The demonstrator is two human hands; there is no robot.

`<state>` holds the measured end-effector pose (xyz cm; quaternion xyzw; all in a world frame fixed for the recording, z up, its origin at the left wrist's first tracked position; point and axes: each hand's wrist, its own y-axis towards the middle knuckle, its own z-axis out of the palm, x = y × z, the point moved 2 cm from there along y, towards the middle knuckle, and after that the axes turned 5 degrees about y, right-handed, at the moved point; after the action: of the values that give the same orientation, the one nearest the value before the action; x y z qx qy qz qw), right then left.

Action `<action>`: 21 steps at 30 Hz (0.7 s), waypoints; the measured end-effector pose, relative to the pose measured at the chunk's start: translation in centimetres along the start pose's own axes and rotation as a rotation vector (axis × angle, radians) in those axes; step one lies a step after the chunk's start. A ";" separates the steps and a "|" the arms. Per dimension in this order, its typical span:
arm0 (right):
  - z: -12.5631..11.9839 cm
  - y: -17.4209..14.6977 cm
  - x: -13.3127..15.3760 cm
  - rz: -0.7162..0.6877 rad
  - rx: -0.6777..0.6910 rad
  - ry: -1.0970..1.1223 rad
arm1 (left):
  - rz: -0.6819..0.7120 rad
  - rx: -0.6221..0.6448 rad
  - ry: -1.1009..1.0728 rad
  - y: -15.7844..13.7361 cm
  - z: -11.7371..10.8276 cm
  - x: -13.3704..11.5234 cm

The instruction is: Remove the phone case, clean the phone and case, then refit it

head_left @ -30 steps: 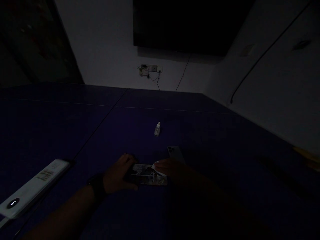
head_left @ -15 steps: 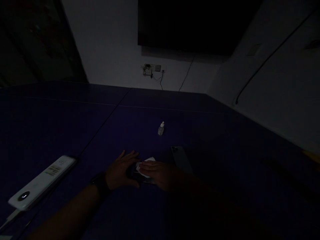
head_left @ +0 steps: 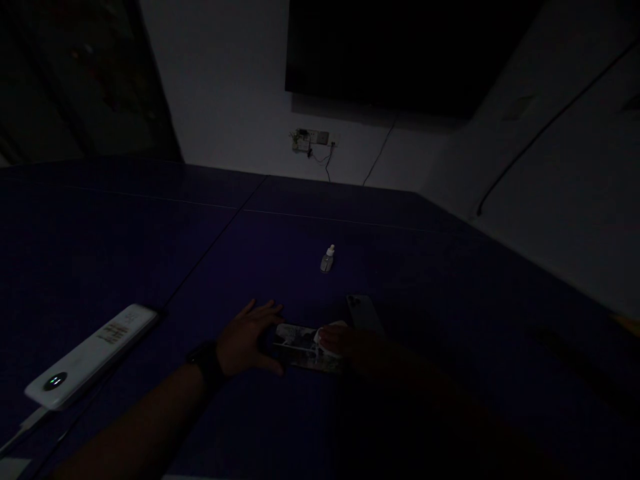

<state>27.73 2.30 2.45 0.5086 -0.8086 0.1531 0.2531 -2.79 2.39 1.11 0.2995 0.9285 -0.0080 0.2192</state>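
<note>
A smartphone (head_left: 300, 347) lies flat on the dark blue table, its glossy face up with bright reflections. My left hand (head_left: 249, 339), with a dark watch on the wrist, spreads its fingers and thumb around the phone's left end. On the phone's right part, my right hand (head_left: 350, 343) presses a white tissue (head_left: 336, 327) under its fingers; the dimness hides much of that hand. A second phone (head_left: 366, 312) lies back-up just behind the right hand, its cameras at the far end. Farther away stands a small clear dropper bottle (head_left: 327, 259) with a white top.
On the left lies a long white power bank (head_left: 93, 357) with a lit display and a cable (head_left: 30, 421) plugged in. Sockets with wires (head_left: 315, 139) are on the far wall, below a large dark screen (head_left: 400, 53). The room is dim.
My right hand has slid the tissue rightward over the phone, uncovering more of its glossy face. My left hand stays at the left end. The view has shifted slightly.
</note>
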 end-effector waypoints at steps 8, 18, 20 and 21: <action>1.8 8.2 2.1 -0.247 -0.034 -0.144 | -0.010 -0.006 0.021 0.1 0.5 0.6; 1.6 1.6 -0.5 -0.074 0.013 -0.038 | 0.008 -0.017 0.023 0.0 0.1 0.2; 1.5 -0.5 -0.7 -0.018 -0.023 -0.025 | 0.015 -0.020 0.016 0.0 0.1 0.2; 1.5 -1.1 -0.6 -0.011 -0.028 -0.023 | 0.014 -0.021 0.014 0.0 0.2 0.2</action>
<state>28.50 1.51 0.84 0.5110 -0.8108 0.1344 0.2516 -2.90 2.47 0.87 0.3039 0.9279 0.0057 0.2159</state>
